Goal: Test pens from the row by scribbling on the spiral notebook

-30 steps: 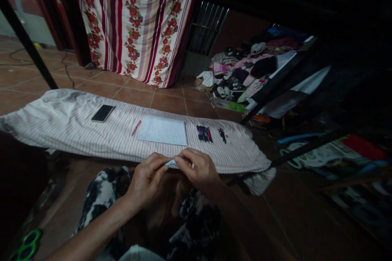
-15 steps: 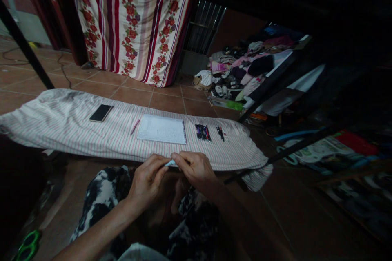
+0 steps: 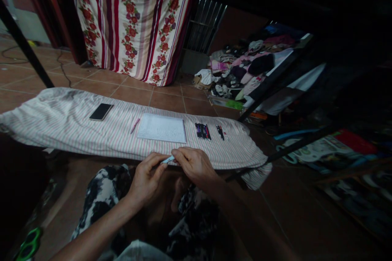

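My left hand (image 3: 147, 180) and my right hand (image 3: 194, 167) meet low in the view, just in front of a long striped cloth (image 3: 92, 130) spread on the floor. Between them, both hands pinch a slim light blue pen (image 3: 168, 159), its far end hidden under my right fingers. Farther along the cloth lie a spiral notebook (image 3: 161, 128), a pink pen (image 3: 135, 125) and a black smartphone (image 3: 101, 111). A row of several pens (image 3: 202, 131) and a smaller group of pens (image 3: 220, 132) lie side by side to the notebook's right.
Brown floor tiles (image 3: 165, 102) run beneath the cloth. A heap of clothes (image 3: 241, 69) lies at the back right, beside a floral curtain (image 3: 131, 24). Dark metal bars cross both sides. Green scissor handles (image 3: 30, 244) lie at the bottom left, near my patterned trousers (image 3: 101, 195).
More of the light blue pen now shows between my hands, which have drawn slightly apart. It was mostly covered by my fingers before. The view has shifted slightly.
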A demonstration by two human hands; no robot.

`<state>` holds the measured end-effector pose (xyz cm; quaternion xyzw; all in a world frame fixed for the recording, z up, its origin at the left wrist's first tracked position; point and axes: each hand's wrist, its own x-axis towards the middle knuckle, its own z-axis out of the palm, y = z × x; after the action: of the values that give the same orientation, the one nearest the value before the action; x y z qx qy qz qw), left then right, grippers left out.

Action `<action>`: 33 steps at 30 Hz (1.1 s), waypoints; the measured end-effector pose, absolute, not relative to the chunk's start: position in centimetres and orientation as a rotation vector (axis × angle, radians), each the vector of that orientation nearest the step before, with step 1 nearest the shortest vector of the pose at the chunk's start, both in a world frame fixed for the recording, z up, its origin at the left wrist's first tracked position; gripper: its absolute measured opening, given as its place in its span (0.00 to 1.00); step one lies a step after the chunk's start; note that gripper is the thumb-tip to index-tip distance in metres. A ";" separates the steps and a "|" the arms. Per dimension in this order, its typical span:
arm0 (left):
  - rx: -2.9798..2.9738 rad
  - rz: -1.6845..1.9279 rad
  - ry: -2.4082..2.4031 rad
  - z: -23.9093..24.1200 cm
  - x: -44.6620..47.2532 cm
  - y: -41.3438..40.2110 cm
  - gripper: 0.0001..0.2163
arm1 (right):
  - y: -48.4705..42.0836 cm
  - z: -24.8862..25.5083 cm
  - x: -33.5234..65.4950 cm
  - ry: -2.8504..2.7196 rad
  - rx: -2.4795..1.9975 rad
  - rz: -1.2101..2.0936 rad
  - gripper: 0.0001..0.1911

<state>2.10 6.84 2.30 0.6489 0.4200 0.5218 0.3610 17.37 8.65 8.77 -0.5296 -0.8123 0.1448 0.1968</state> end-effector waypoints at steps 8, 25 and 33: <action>1.616 1.326 1.107 1.9 2.1 7.2 0.08 | 8.7 8.1 17.6 -2.340 -1.386 0.318 0.17; 1.443 1.262 1.100 1.9 2.2 7.1 0.09 | 8.6 7.5 17.6 -1.900 -1.286 0.860 0.08; 1.329 1.247 1.049 2.1 2.1 7.0 0.10 | 8.3 6.7 17.6 -1.743 -1.183 1.095 0.14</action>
<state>2.09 7.04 2.06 0.5488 0.4330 0.5148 0.4962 17.61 8.31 6.71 -0.4621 -0.6806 0.4279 0.3744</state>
